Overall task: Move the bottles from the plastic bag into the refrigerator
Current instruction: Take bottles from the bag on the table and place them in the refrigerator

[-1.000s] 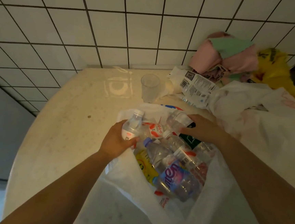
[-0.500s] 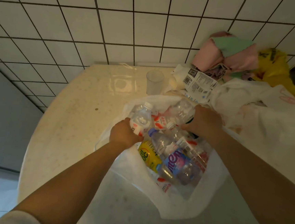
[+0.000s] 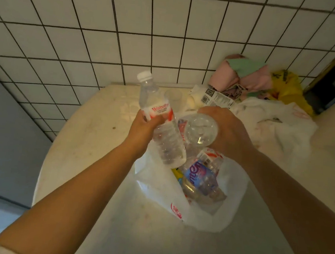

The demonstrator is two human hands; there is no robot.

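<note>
My left hand [image 3: 145,126] grips a clear water bottle with a red-and-white label [image 3: 159,116] around its middle, held up above the bag with its white cap pointing up and away. My right hand [image 3: 228,130] holds a second clear bottle [image 3: 199,130] whose round base faces the camera. Below them the white plastic bag [image 3: 211,213] lies open on the pale counter [image 3: 93,132]. Inside it lies a bottle with a blue-and-pink label [image 3: 196,176], with more bottles and something yellow partly hidden beneath. The refrigerator is not in view.
A clear plastic cup [image 3: 174,99] stands by the tiled wall behind the raised bottle. A white packet with a barcode [image 3: 215,97], pink and green cloths [image 3: 242,76], a yellow bag [image 3: 289,91] and a crumpled white cloth [image 3: 272,124] crowd the right side. The counter's curved edge drops off at left.
Both hands have lifted out of the bag, each bringing a bottle up with it. The camera has tilted and moved closer over the bag.
</note>
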